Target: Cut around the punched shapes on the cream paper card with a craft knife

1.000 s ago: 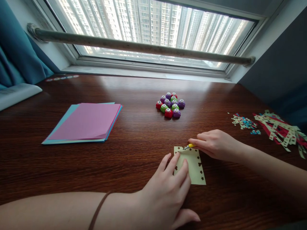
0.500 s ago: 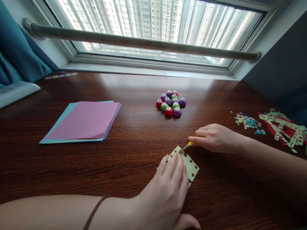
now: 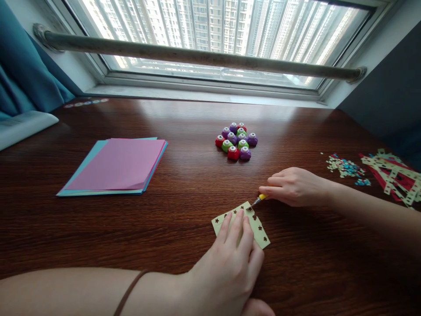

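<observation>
A small pale yellow paper (image 3: 259, 230) with punched shapes along its edges lies on the dark wooden desk (image 3: 184, 197). My left hand (image 3: 226, 267) presses flat on it, fingers spread over its near half. My right hand (image 3: 296, 186) grips a small yellow-handled craft knife (image 3: 259, 199), whose tip touches the paper's far corner.
A cluster of small coloured paper punches (image 3: 237, 141) sits mid-desk. A stack of pink and blue sheets (image 3: 118, 164) lies at the left. Punched confetti (image 3: 347, 168) and cut paper strips (image 3: 394, 175) lie at the right. A window with a metal rail (image 3: 197, 55) is behind.
My left hand has turned the yellow paper anticlockwise, from square to diagonal. My right hand with the knife stayed at the paper's far corner.
</observation>
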The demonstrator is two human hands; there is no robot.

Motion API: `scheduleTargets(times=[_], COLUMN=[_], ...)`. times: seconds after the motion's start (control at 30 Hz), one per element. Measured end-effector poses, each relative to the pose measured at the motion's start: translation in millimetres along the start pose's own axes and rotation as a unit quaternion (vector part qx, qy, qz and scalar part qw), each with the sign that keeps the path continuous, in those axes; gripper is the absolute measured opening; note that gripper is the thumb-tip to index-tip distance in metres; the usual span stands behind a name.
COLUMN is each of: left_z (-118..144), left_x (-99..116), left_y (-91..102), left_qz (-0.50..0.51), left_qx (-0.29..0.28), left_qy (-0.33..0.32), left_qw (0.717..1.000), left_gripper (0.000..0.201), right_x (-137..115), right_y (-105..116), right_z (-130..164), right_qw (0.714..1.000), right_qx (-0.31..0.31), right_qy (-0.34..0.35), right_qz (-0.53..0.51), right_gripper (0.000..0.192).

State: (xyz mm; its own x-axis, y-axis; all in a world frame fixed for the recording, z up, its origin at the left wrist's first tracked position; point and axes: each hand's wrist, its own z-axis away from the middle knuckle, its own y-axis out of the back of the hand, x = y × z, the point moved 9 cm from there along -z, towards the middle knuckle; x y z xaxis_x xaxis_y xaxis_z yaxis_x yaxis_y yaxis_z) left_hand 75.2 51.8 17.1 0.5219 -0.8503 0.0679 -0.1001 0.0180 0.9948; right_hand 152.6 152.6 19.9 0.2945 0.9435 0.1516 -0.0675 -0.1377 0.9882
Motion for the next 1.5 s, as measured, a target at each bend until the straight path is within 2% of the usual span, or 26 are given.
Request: scheduleTargets(times=[0.33,0.47,0.57,0.83,1.2,1.5], left_z=[-1,0,2,4,6,6], left_x=[0,0,1,-2,1,1], left_y=[0.9,0.8,-0.3,-7.7,-1.9,-1.8], left_qz=[-0.002,-0.011,-0.012,0.041,0.001,-0.004], left_qx=[0.001,0.02,0.028,0.0,0.029,0.032], left_qy=[0.01,0.009,0.004,0.004,0.002,0.001], left_qw=[1.0,1.0,1.0,0.999,1.0,0.999], left_gripper=[0.077,0.081,0.082,0.084,0.082,0.082], right_x=[3,2,0,-12,-12,-16], right_y=[1,2,4,9,3,5], right_z=[2,1,0,-1,8,7], right_qw=[1.0,1.0,1.0,0.996,0.989,0.993], right_qx=[-0.004,-0.007,-0.02,-0.047,-0.02,-0.014], right_qy=[-0.001,-0.006,-0.022,-0.081,-0.133,-0.113], right_qz=[0.0,0.0,0.008,-0.002,-0.055,-0.031], right_gripper=[0.021,0.02,0.019,0.019,0.024,0.023])
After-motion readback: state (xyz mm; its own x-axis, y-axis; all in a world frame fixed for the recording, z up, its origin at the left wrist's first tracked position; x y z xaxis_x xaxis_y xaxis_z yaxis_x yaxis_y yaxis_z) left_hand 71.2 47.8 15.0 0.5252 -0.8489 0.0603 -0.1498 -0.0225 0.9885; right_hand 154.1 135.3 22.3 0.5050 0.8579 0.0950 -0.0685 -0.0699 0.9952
